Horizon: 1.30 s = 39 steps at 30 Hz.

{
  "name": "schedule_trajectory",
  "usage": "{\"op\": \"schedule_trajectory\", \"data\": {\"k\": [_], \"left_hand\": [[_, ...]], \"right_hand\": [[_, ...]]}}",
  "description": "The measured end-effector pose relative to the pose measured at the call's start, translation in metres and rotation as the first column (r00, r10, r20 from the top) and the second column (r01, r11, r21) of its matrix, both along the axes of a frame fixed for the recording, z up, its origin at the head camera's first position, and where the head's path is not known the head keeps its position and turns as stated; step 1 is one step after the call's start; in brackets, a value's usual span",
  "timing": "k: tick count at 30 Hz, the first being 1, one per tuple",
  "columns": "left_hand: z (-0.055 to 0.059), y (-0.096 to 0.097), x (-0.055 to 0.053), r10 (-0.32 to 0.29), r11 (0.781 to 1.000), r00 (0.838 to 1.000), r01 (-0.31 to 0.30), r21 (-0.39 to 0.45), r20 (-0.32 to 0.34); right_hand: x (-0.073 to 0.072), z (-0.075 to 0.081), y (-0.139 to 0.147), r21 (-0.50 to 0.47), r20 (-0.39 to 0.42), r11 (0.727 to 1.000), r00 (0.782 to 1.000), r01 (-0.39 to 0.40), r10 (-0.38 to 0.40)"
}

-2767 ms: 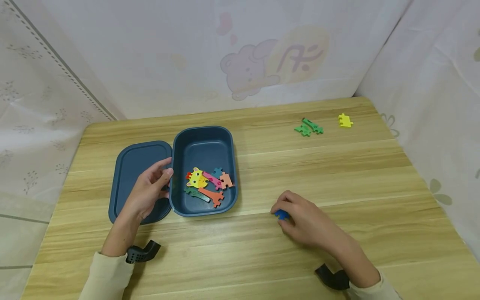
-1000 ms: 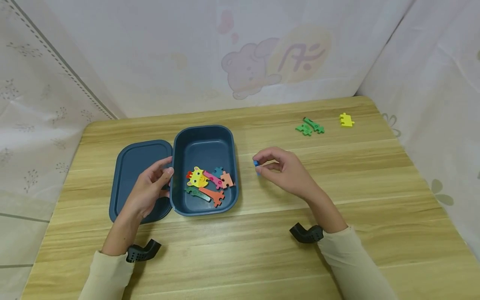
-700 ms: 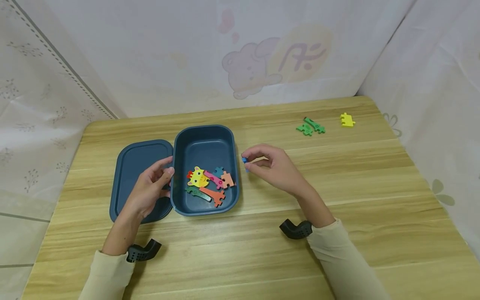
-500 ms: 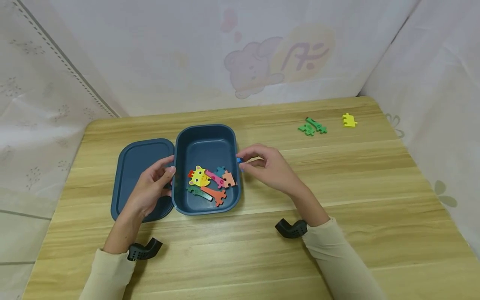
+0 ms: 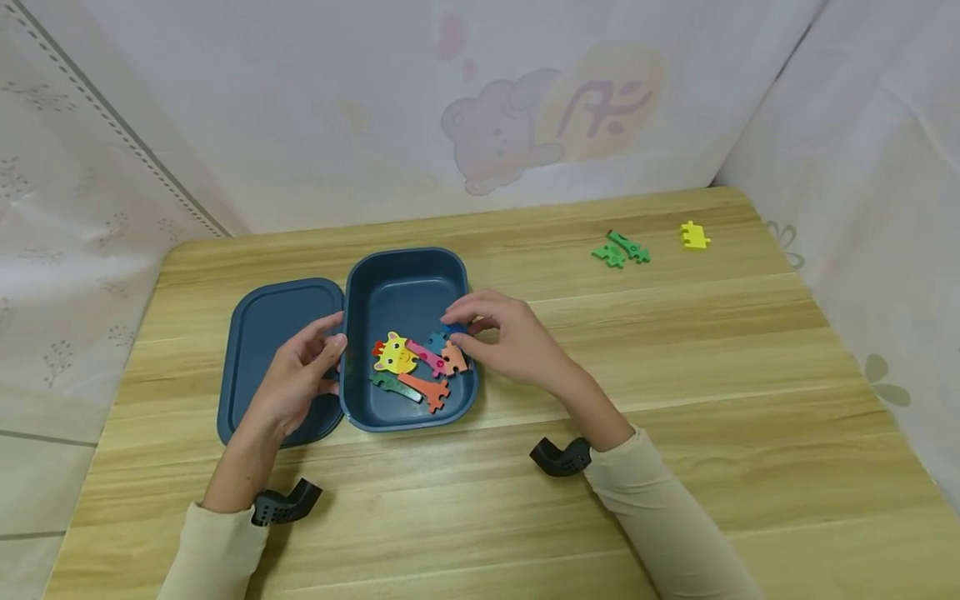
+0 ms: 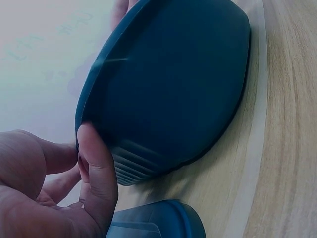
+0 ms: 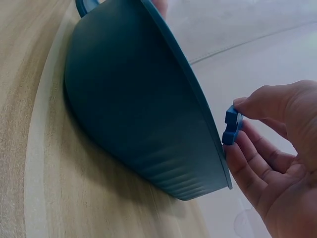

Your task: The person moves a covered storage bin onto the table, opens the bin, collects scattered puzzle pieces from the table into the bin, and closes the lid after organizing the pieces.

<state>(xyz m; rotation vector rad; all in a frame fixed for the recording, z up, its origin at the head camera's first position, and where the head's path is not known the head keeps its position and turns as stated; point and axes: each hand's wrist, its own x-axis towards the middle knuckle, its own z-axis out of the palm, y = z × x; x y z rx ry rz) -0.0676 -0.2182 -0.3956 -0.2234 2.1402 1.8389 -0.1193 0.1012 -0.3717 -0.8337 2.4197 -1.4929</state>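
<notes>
A dark blue plastic box (image 5: 408, 425) stands open on the table, with several puzzle pieces lying in its near half. Among them are a yellow giraffe head (image 5: 395, 354), a pink piece (image 5: 426, 358) and an orange piece (image 5: 424, 390). My left hand (image 5: 303, 371) pinches the box's left rim between thumb and fingers. At the opposite rim, my right hand (image 5: 517, 342) holds a small blue puzzle piece (image 7: 232, 125) between thumb and fingertips. In the head view that piece overlaps the inside of the box's right wall, partly hidden by the fingers.
The matching lid (image 5: 270, 333) lies flat left of the box, partly under my left forearm. Two green puzzle pieces (image 5: 628, 247) and a yellow puzzle piece (image 5: 694, 236) lie at the far right of the wooden table (image 5: 720, 400). Patterned curtains (image 5: 337, 108) enclose the table's back and sides.
My right hand has carried the blue puzzle piece from the table's middle, leftward and away from me, to over the box's right rim. My left hand has stayed on the box.
</notes>
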Motion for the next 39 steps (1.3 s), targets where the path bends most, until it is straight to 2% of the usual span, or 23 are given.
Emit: {"op": "schedule_trajectory", "data": {"k": [7,14,18,25,34,39], "left_hand": [[0.001,0.0,0.0,0.002,1.0,1.0,-0.002,0.005,0.006],[0.0,-0.001,0.0,0.005,1.0,1.0,-0.005,0.009,0.01],[-0.001,-0.001,0.0,0.005,1.0,1.0,-0.005,0.016,0.01],[-0.001,0.0,0.0,0.009,1.0,1.0,-0.009,0.029,0.01],[0.001,0.003,-0.001,0.005,1.0,1.0,-0.005,0.028,0.009],[0.0,0.001,-0.001,0.005,1.0,1.0,-0.005,0.023,0.006]], "right_hand": [[0.003,0.003,-0.004,0.026,-0.068,1.0,0.998,0.001,0.0],[0.001,0.004,-0.001,0.016,-0.139,1.0,0.99,0.009,-0.007],[-0.002,0.007,0.006,0.08,-0.197,0.995,0.979,0.062,-0.046],[-0.01,0.009,0.024,0.197,-0.328,0.963,0.938,0.183,-0.112],[-0.024,0.009,0.05,0.211,-0.381,0.94,0.908,0.268,-0.173],[-0.034,0.003,0.062,0.221,-0.381,0.929,0.903,0.297,-0.198]]}}
